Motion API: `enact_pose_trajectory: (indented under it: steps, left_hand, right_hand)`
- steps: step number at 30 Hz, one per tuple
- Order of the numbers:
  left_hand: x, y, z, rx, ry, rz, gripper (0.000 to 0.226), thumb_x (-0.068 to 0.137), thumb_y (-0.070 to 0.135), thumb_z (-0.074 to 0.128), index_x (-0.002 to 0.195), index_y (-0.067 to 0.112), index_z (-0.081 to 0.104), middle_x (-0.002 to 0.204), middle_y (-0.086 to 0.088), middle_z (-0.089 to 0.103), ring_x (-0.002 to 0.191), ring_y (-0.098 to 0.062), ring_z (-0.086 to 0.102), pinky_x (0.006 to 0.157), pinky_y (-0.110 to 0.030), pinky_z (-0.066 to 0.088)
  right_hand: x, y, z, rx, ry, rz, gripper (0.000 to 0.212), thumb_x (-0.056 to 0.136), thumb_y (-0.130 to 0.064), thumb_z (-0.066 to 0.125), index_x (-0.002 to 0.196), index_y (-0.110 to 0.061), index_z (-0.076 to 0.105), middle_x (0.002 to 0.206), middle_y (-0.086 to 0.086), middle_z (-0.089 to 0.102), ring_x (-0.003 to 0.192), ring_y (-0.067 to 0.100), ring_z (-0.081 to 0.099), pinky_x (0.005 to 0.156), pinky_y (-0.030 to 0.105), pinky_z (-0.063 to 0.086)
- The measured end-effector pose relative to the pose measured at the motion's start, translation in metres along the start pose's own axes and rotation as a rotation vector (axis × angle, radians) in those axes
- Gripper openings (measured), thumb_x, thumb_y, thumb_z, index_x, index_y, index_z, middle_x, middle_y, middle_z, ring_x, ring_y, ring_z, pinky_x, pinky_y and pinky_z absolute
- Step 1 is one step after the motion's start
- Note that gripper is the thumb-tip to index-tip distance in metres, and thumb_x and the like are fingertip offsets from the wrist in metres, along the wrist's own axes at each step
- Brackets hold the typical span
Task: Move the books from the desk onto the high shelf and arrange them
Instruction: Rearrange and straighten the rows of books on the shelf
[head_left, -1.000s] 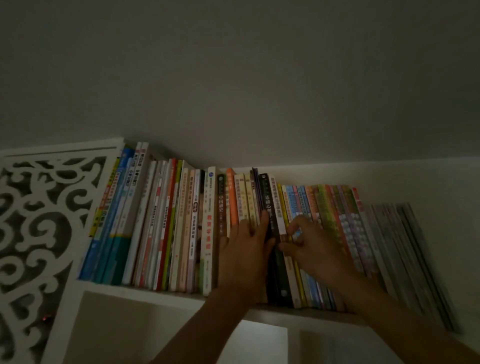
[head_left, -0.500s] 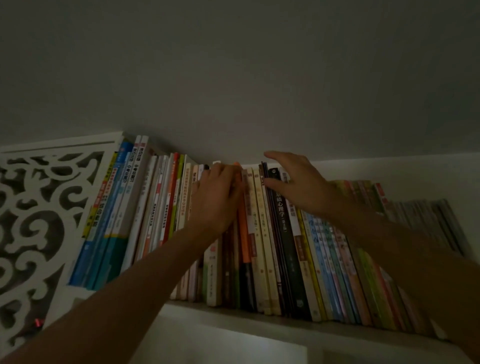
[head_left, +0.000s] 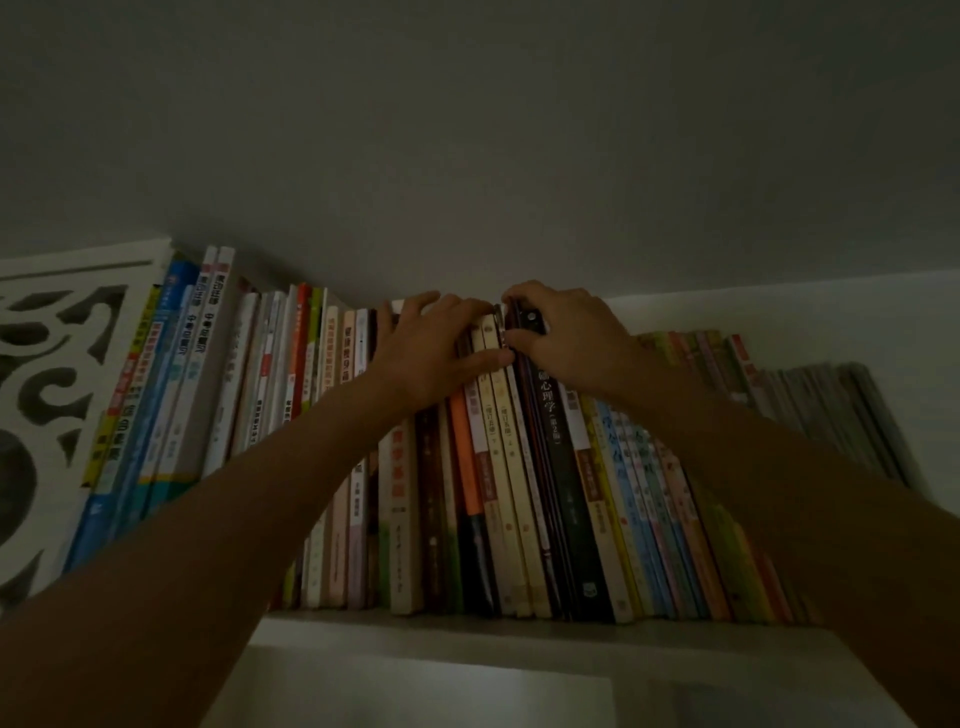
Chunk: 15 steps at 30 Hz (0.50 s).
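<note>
A long row of upright books fills the high white shelf. My left hand lies over the tops of the orange and cream books, fingers hooked over their upper edges and thumb across the spines. My right hand grips the top of the black book and the thin dark ones beside it, fingers curled over the top, thumb on the spine. The two thumbs nearly touch. Both forearms cover parts of the row.
A white carved fretwork panel closes the shelf's left end. Blue and white books lean against it. Thin grey booklets lean at the far right. The ceiling hangs close above the books. The light is dim.
Both hands rose from the middle of the spines to the books' top edges and closed in on each other. My view moved nearer to the shelf.
</note>
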<state>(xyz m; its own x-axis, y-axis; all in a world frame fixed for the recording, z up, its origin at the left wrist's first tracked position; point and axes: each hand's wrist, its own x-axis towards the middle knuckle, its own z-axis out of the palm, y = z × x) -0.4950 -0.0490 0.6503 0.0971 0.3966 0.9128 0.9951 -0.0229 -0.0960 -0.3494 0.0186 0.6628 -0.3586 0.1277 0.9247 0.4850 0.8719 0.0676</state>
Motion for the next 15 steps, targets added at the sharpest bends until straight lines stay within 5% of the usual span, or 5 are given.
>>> enact_pose_trajectory:
  steps: [5,15]
  left_hand:
    - [0.001,0.004,0.000,-0.109,0.049,0.030,0.067,0.085,0.049,0.057,0.143,0.024,0.032,0.143,-0.001,0.042,0.139,-0.020,0.024,0.115,-0.050,0.000]
    - [0.002,0.003,-0.019,-0.189,-0.123,0.048,0.090,0.079,0.042,0.067,0.148,0.017,0.015,0.142,0.002,0.043,0.139,-0.018,0.026,0.115,-0.042,-0.005]
  right_hand:
    - [-0.008,0.003,-0.001,0.182,-0.069,-0.029,0.062,0.095,-0.031,0.050,0.149,-0.020,0.020,0.150,0.006,0.035,0.131,0.025,0.040,0.108,0.043,0.035]
    - [-0.013,0.006,-0.004,0.163,-0.058,-0.058,0.053,0.095,-0.033,0.050,0.143,-0.017,0.033,0.140,0.008,0.043,0.123,0.024,0.046,0.101,0.042,0.041]
